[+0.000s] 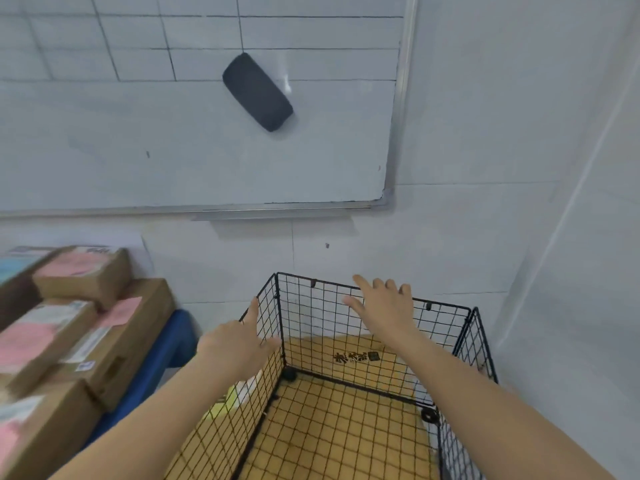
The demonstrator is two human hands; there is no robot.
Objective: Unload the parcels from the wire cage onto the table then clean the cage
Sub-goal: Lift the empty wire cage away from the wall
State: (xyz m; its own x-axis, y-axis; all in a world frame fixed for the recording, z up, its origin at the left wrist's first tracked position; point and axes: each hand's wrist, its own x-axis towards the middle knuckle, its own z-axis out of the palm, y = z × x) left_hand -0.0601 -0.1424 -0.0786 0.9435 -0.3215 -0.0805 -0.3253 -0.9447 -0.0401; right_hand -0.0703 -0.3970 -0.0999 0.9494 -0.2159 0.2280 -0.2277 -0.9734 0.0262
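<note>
Now we are reaching both hands toward the cage (346,341), which is sitting on the floor against the wall, below the whiteboard (194,140). Left hand (239,344) is spread open, fingers against the cage's left panel near its far corner, gripping nothing. Right hand (381,306) is open too, fingers splayed over the far panel's top rim; we cannot tell whether it is touching the wire. Inside the cage we are seeing no parcels, only the yellow floor through the mesh. The boxes (69,327) are stacked left of the cage, so unloading looks finished.

Handling judgement: the cage looks like thin wire grid panels clipped at the corners, so we are expecting it to be light but prone to flexing. Best hold is likely the top rim close to the corners, one hand per panel.
</note>
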